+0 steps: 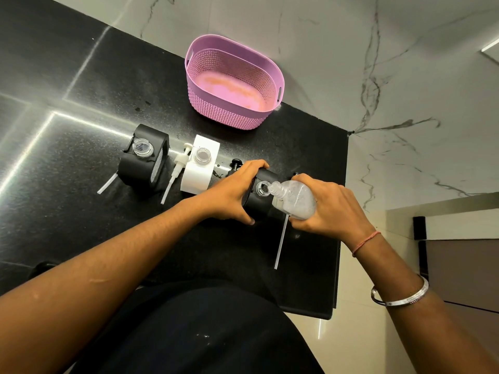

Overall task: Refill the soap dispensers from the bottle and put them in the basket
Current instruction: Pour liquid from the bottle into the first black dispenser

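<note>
3 soap dispensers are standing in a row on the black counter [81,109], all with their necks open. The left hand [229,193] is gripping the black dispenser on the right [256,203], with the fingers curled over its far side and the thumb on its near side. The right hand [324,209] is holding the clear bottle [297,198] tilted down to the left, with fingers and thumb wrapped around its body. The mouth of the bottle is lying just at the open neck of this dispenser. I cannot tell whether liquid is flowing. The white dispenser [197,171] is standing in the middle, just beside the left hand, and the other black dispenser [143,160] is standing at the left end of the row. A white pump head [179,163] with its long tube is lying on the counter between these 2 dispensers. Another thin white tube [106,183] is showing at the near left of the left black dispenser, and 1 more tube [280,241] is lying on the counter under the right hand. A small black pump top [237,163] is visible behind the left hand. The pink basket [229,114] is sitting at the far edge of the counter, near the marble wall [351,63], well apart from the dispensers, and no dispenser is inside it. On the right wrist a red thread [366,242] and a silver bangle [402,299] are showing.
</note>
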